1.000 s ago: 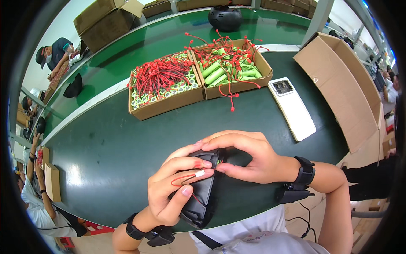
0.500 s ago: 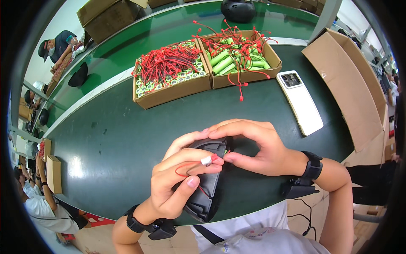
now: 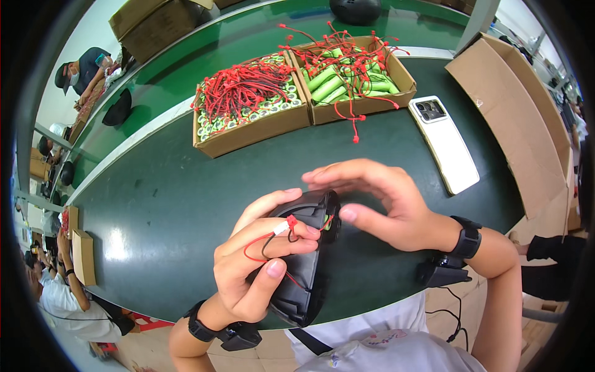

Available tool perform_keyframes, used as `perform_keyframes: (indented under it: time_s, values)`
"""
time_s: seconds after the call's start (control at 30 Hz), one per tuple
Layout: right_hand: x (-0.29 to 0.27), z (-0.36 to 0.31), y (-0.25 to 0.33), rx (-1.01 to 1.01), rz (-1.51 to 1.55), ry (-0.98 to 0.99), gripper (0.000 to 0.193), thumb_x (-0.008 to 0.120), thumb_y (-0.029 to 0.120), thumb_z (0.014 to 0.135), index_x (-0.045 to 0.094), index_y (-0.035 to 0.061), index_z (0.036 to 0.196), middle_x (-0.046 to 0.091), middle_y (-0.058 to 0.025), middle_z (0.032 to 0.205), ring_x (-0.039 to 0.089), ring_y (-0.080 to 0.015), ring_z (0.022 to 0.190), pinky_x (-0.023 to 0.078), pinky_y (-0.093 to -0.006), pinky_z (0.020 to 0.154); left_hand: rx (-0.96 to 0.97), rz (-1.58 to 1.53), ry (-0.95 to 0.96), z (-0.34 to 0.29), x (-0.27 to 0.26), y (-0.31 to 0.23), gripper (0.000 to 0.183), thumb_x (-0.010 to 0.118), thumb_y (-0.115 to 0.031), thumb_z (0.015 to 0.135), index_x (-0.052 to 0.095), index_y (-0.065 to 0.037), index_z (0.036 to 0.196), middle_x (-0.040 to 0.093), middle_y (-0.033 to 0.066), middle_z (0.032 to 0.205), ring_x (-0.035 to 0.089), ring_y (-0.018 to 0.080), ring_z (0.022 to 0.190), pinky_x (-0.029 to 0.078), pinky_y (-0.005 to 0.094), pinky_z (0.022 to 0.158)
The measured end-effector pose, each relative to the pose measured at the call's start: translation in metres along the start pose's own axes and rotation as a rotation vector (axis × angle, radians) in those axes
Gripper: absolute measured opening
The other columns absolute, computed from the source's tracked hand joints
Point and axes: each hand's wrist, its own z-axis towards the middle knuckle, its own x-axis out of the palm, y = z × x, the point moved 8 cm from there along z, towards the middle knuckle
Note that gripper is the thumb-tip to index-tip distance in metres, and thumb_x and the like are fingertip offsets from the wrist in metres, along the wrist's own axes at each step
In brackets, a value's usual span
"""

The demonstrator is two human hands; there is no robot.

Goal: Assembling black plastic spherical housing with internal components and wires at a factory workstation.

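Tilted over the near part of the bench is a black plastic housing, rounded in outline. My left hand grips it from the left, fingers across its face and thumb bent in. A red and black wire pair with a red connector and a white tag loops over those fingers; the red wire runs down to the housing. A bit of green shows inside the housing's right side, perhaps a battery. Just right of that opening, my right hand is apart from the housing, thumb and fingers spread, holding nothing.
Across the bench stand a carton of upright green battery cells with red-black leads and a carton of loose green cells. A white phone lies to their right, beside a large cardboard box. People work at the far left.
My right hand has come away from the housing's right edge, its thumb and fingers opening. My left hand keeps hold, and the connector over its fingers has shifted a little left.
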Motion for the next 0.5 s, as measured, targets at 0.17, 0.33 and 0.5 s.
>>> perform_keyframes:
  time_s: [0.17, 0.33, 0.5]
  values:
    - [-0.016, -0.005, 0.002, 0.045, -0.005, -0.119, 0.029, 0.054, 0.004, 0.088, 0.053, 0.0001, 0.118, 0.057, -0.0103, 0.118, 0.057, -0.0188, 0.107, 0.044, -0.0328, 0.092, 0.044, 0.150, -0.087, -0.004, -0.012, -0.007, 0.027, 0.048, -0.006, 0.086, 0.067, 0.008, 0.099, 0.064, 0.0175, 0.103, 0.050, 0.0435, 0.114, 0.040, 0.0474, 0.096]
    - [-0.018, -0.009, 0.022, -0.032, -0.034, -0.119, 0.027, 0.055, 0.000, 0.085, 0.051, -0.0017, 0.112, 0.055, -0.0104, 0.104, 0.053, -0.0196, 0.104, 0.040, -0.0327, 0.093, 0.042, 0.179, -0.162, -0.003, -0.018, -0.006, 0.025, 0.048, -0.002, 0.084, 0.066, 0.007, 0.098, 0.065, 0.0177, 0.102, 0.052, 0.0412, 0.114, 0.040, 0.0464, 0.098]
    - [0.018, -0.059, 0.163, -0.420, -0.335, 0.141, 0.016, 0.062, 0.017, 0.082, 0.059, 0.0044, 0.092, 0.058, -0.0078, 0.092, 0.054, -0.0206, 0.090, 0.044, -0.0347, 0.077, 0.018, 0.157, -0.209, -0.004, -0.022, -0.001, 0.023, 0.048, 0.001, 0.081, 0.066, 0.007, 0.093, 0.066, 0.0180, 0.100, 0.053, 0.0408, 0.112, 0.039, 0.0472, 0.099]
